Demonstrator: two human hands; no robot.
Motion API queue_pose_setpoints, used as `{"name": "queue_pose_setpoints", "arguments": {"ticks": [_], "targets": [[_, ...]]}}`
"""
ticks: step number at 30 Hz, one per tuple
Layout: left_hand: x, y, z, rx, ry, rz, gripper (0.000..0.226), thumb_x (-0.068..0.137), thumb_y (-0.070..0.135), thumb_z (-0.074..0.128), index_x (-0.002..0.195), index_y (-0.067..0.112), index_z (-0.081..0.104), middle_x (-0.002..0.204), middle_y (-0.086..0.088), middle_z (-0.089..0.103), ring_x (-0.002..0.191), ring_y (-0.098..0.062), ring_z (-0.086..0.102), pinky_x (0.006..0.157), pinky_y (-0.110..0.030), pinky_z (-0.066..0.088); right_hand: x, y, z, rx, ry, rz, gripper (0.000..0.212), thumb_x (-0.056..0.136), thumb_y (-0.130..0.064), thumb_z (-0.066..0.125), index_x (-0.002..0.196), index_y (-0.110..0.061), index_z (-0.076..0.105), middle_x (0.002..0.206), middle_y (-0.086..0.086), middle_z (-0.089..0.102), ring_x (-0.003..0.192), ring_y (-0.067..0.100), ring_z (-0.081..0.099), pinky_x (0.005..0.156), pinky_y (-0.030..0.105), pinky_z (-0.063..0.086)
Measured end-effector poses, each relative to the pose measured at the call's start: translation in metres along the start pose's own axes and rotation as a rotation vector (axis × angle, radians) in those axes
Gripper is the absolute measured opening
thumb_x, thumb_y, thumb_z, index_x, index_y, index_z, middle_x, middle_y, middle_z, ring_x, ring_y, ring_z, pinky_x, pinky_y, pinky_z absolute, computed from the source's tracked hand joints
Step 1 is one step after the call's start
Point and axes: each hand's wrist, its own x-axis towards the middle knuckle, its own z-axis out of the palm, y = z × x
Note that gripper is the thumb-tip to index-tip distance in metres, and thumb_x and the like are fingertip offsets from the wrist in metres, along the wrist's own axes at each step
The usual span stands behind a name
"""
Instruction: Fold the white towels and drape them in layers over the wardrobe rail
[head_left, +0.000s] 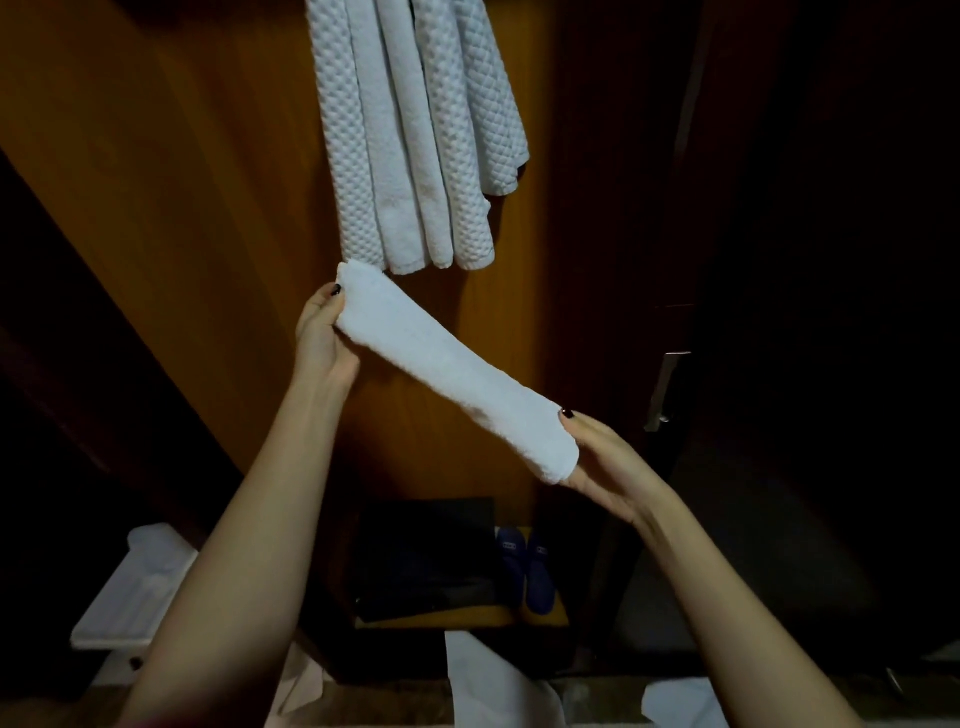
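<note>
Wardrobe interior: orange-brown wooden back panel (182, 182) fills the far left and centre; the right side is dark.

Hung towels (410, 145): several white folded towels, some waffle-textured, some plain. They hang side by side and overlapping from the top edge of the view, far centre.

Folded towel (457, 376): a plain white long narrow strip held in the air in front of the panel. It slants from far left down to near right, its far end just below the hung towels' lower hems.

Left hand (324, 338): grips the strip's far-left end, thumb on top and fingers curled beneath.

Right hand (602, 462): grips the near-right end, thumb on the upper face and fingers under.

Low in the wardrobe: a dark box-like item (426, 556), blurred. A pair of blue slippers (524, 569) is just to its right.

Metal door handle (665, 389): at the right, on the dark door.
</note>
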Motion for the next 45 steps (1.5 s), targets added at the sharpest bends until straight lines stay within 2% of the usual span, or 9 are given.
{"name": "queue_pose_setpoints", "arguments": {"ticks": [4,6,14,18,25,28,31,37,45], "targets": [[-0.007,-0.002,-0.004,0.073,0.043,0.016,0.02,0.092,-0.002,0.054,0.11,0.005,0.055,0.095,-0.009,0.069,0.081,-0.017,0.069,0.07,-0.031,0.058,-0.004,-0.008,-0.002,-0.316,-0.014,0.029,0.021,0.092,-0.02,0.057,0.089,-0.007,0.074,0.083,0.003,0.069,0.082,0.012,0.064,0.078,0.027,0.05],[-0.01,-0.005,-0.003,0.125,0.072,0.034,0.016,0.092,-0.003,0.053,0.102,0.009,0.056,0.096,-0.008,0.068,0.081,-0.015,0.068,0.071,-0.029,0.058,-0.006,-0.011,-0.003,-0.461,0.008,0.003,0.039,0.097,-0.016,0.053,0.061,-0.018,0.067,0.062,-0.006,0.058,0.064,0.006,0.056,0.071,0.025,0.044],[-0.016,-0.012,-0.014,0.354,0.134,0.119,0.016,0.092,-0.001,0.056,0.104,0.01,0.057,0.1,-0.005,0.065,0.085,-0.01,0.065,0.065,-0.02,0.054,0.0,-0.028,-0.005,-0.761,0.439,-0.385,0.028,0.092,-0.021,0.064,0.079,0.004,0.06,0.073,0.011,0.057,0.068,0.017,0.053,0.066,0.032,0.04],[-0.018,-0.003,-0.005,0.391,0.082,0.254,0.022,0.093,0.002,0.056,0.106,0.02,0.052,0.091,0.001,0.067,0.074,-0.003,0.065,0.06,-0.02,0.052,0.014,-0.047,0.001,-0.767,0.558,-0.409,0.019,0.09,-0.025,0.065,0.101,-0.009,0.067,0.092,0.001,0.068,0.084,0.014,0.063,0.073,0.032,0.05],[-0.001,0.045,0.026,0.57,-0.048,0.477,0.028,0.096,0.008,0.053,0.117,0.026,0.049,0.084,-0.002,0.063,0.056,-0.001,0.053,0.046,-0.018,0.036,0.036,-0.129,0.032,-1.028,0.538,-0.596,0.021,0.097,-0.026,0.051,0.097,-0.005,0.055,0.088,-0.002,0.057,0.08,0.014,0.054,0.067,0.033,0.042],[0.009,0.072,0.047,0.532,-0.086,0.53,0.031,0.094,0.004,0.052,0.11,0.03,0.06,0.101,-0.009,0.063,0.074,-0.006,0.058,0.06,-0.022,0.043,0.043,-0.174,0.058,-0.948,0.494,-0.825,0.01,0.097,-0.016,0.053,0.1,-0.009,0.059,0.09,-0.009,0.059,0.081,0.006,0.055,0.072,0.027,0.042],[0.022,0.102,0.069,0.462,-0.09,0.541,0.03,0.095,-0.001,0.051,0.105,0.024,0.065,0.111,-0.002,0.063,0.094,-0.009,0.06,0.077,-0.025,0.046,0.041,-0.218,0.088,-0.781,0.313,-0.886,0.026,0.098,-0.005,0.05,0.118,-0.017,0.062,0.106,-0.015,0.063,0.087,-0.01,0.061,0.075,0.011,0.045],[0.045,0.16,0.106,0.362,-0.151,0.548,0.027,0.1,-0.001,0.041,0.12,0.007,0.058,0.115,0.006,0.059,0.097,-0.001,0.061,0.07,-0.011,0.051,0.054,-0.286,0.131,-0.633,0.111,-0.816,0.035,0.095,0.006,0.038,0.095,-0.006,0.071,0.106,0.002,0.065,0.076,0.006,0.058,0.057,0.017,0.045],[0.084,0.243,0.156,0.336,-0.269,0.65,0.022,0.099,0.007,0.048,0.117,0.014,0.059,0.111,0.004,0.062,0.095,-0.003,0.061,0.07,-0.012,0.051,0.096,-0.371,0.188,-0.522,0.037,-0.992,0.02,0.092,-0.005,0.06,0.109,-0.004,0.069,0.112,0.009,0.066,0.096,0.014,0.064,0.074,0.022,0.052]]}}
